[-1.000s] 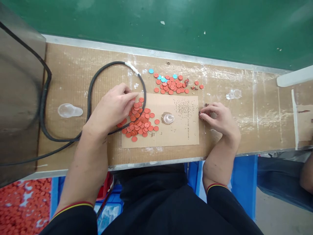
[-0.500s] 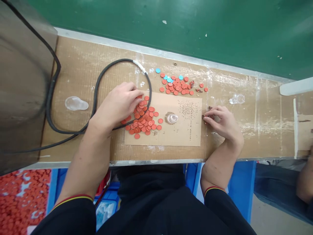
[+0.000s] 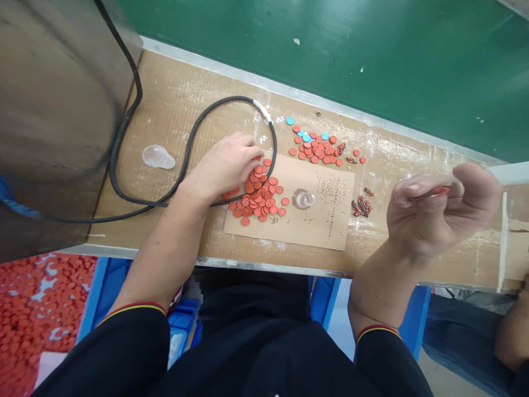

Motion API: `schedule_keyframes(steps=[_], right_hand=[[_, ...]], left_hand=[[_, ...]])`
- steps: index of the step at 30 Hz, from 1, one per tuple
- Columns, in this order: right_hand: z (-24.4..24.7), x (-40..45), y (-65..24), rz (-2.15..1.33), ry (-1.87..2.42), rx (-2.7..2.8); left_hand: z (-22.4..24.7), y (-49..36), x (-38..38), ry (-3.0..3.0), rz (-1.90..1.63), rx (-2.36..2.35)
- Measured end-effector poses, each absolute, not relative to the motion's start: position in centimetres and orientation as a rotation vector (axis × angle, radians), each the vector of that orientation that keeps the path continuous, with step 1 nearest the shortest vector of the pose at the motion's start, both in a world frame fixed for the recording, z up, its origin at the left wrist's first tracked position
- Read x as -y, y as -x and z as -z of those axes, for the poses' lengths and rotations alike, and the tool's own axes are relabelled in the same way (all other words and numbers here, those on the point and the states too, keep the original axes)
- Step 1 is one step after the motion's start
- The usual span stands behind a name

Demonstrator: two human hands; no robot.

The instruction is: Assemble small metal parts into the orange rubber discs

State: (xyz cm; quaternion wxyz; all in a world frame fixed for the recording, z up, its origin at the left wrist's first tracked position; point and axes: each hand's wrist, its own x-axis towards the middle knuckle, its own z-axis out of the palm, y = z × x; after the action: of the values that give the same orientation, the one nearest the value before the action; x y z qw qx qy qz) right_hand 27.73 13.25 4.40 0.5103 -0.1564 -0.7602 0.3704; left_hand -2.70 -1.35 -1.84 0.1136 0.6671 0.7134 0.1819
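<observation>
My left hand (image 3: pixel 233 165) is closed at the upper edge of a pile of red buttons (image 3: pixel 258 201), round and flat. A red button shows at its fingertips. Raised above the table at the right, my right hand (image 3: pixel 442 207) pinches a small reddish piece (image 3: pixel 440 191); its exact kind is hard to make out. Left of that hand lies a small heap of red-and-dark metallic pieces (image 3: pixel 361 207). A small clear plastic cup-like piece (image 3: pixel 305 199) stands on a cardboard sheet (image 3: pixel 289 237) between the hands, with tiny dark specks (image 3: pixel 334 187) to its right.
A black cable (image 3: pixel 194 129) loops around my left hand and across the buttons. Behind the sheet lies another group of red and blue buttons (image 3: pixel 318 149). A clear plastic piece (image 3: pixel 158 156) is at the left. Another person's arm (image 3: pixel 512 336) shows at right.
My right hand has risen from the small heap of metallic pieces and moved right, holding a small piece. My left hand stays at the red buttons. The whole view has shifted and tilted slightly.
</observation>
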Motion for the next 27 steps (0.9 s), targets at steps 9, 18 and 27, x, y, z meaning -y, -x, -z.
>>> schedule_keyframes(steps=[9,18,27], right_hand=[[0.2,-12.9,-26.8,-0.940,0.314,1.733],[-0.2,-12.0,-27.1,-1.167,0.433,1.762],[-0.1,-11.9,-27.4,-0.882,0.484,1.879]], left_hand=[[1.9,2.6,1.4,-1.953,-0.558,-2.092],[2.2,2.7,1.3,-1.886,-0.629,-2.072],[1.8,2.6,1.4,-1.862,-0.633,-2.074]])
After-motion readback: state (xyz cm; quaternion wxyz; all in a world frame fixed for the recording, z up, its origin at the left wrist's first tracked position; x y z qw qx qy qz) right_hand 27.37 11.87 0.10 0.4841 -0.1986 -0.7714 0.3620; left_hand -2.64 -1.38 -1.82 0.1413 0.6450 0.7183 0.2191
